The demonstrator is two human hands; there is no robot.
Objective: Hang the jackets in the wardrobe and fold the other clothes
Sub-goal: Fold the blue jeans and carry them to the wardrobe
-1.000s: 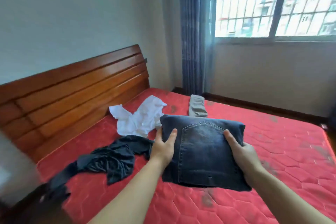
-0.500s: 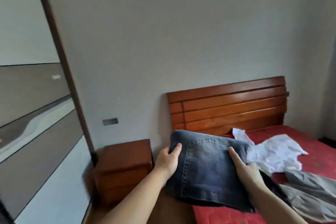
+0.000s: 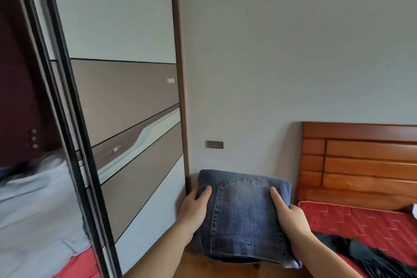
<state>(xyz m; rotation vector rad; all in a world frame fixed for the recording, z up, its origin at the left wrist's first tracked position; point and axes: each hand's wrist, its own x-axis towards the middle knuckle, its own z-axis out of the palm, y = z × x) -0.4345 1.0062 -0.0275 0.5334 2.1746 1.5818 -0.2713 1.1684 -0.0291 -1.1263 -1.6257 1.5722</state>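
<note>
- Head view: a folded pair of jeans (image 3: 242, 216) is held up in front of the person, back pocket facing up, between both hands.
- The left hand (image 3: 194, 209) grips the left edge of the jeans, thumb on top of the denim and the other fingers hidden underneath.
- The right hand (image 3: 290, 218) grips the right edge the same way, thumb lying on top beside the pocket seam, fingers tucked below.
- The jeans hang over a strip of brown wooden surface (image 3: 203, 264) seen just below them; whether they touch it cannot be told.
- To the left stands the wardrobe (image 3: 126, 101), its sliding door panelled in white and brown bands with a dark frame.
- At the far left the wardrobe is open, showing a dark inside with pale grey clothes (image 3: 33, 205) in it, blurred.
- To the right is the bed, with a wooden headboard (image 3: 361, 165) against the plain wall and a red quilted mattress (image 3: 361, 221).
- A dark garment (image 3: 370, 257) lies crumpled on the mattress, near the right wrist.
- A small plate (image 3: 214, 144) is set in the wall above the jeans.
</note>
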